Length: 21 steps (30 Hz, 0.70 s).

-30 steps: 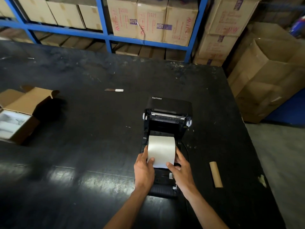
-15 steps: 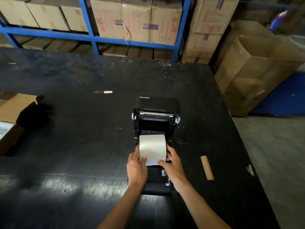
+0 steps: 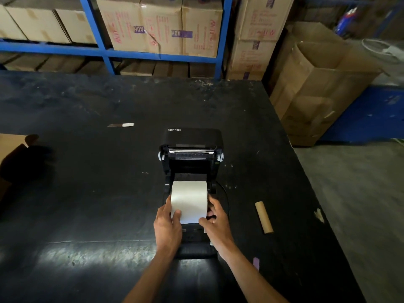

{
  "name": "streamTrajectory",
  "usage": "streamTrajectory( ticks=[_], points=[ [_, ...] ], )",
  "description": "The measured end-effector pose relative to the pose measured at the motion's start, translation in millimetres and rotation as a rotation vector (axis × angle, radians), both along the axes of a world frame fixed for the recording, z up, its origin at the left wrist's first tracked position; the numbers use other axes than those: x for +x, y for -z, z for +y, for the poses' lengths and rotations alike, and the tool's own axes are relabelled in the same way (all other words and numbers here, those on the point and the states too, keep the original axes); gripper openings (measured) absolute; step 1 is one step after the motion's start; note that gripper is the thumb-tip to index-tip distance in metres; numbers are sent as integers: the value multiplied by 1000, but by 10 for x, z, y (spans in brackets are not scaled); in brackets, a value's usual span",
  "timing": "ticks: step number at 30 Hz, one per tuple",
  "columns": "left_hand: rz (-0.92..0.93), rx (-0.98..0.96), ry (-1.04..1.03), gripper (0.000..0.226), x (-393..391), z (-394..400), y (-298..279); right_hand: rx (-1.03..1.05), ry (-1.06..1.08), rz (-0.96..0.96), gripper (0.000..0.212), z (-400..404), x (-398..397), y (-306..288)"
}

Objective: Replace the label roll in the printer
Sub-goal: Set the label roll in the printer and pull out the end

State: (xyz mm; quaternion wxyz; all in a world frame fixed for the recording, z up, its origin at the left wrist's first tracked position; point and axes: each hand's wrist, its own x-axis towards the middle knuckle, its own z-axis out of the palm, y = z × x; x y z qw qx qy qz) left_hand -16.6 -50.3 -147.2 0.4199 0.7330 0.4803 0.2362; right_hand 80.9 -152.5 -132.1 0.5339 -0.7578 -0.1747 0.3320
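Roll sits in the open printer bay, lid tipped far so the feed path is clear. Left hand and right hand each pinch a near corner of the loose label end, likely to keep it square for threading. Empty core lies aside on the surface, right of printer.

Warehouse: racked cartons, worktable
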Motion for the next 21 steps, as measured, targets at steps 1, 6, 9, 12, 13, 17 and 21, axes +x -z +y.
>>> streamTrajectory(
  ticks=[1,6,9,12,13,17,21],
  points=[
    [6,-2,2,48,7,4,-6,-4,-5,0,71,1,10,4],
    [64,-42,20,45,50,32,-73,-30,-45,-4,63,39,90,-24],
    [104,-74,49,42,41,66,-103,-49,-66,-10,62,37,110,-11],
    [149,-69,134,42,16,148,-170,-76,-86,-48,66,42,108,10],
    [161,-71,171,42,6,184,-190,-84,-86,-72,65,54,108,28],
    [168,-128,200,41,-76,247,-249,-104,-21,-133,66,112,94,78],
    [138,-198,90,56,-136,219,-256,-97,38,-138,66,145,87,89]
  ],
)
